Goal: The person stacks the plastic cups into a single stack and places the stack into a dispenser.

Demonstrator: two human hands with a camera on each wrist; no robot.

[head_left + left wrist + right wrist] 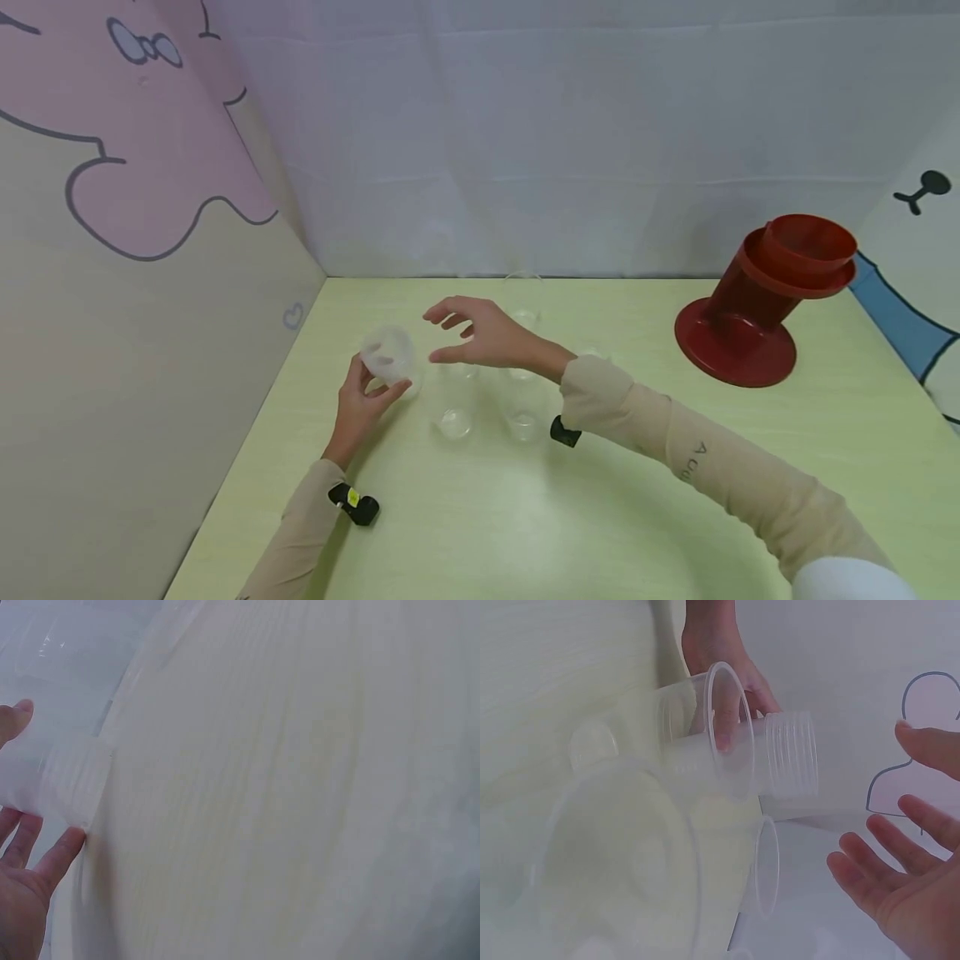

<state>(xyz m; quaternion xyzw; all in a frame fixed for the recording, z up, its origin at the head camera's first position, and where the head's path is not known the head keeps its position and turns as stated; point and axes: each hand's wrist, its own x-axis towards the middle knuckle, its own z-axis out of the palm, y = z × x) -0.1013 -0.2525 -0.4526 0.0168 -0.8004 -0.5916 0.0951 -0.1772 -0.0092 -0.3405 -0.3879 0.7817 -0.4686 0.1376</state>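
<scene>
On the left side of the table, my left hand grips a stack of clear plastic cups between thumb and fingers. The stack's nested rims show in the right wrist view. My right hand hovers over several clear plastic cups, thumb and fingers spread apart with nothing between them. Among those standing on the table are a front left cup, a front right cup and a back cup. The right forearm and hand partly hide the middle ones.
A red cylinder with a wide round base and a cup-like top stands at the back right. Behind the pale yellow table hangs a light curtain. A wall with pink drawings borders the left side.
</scene>
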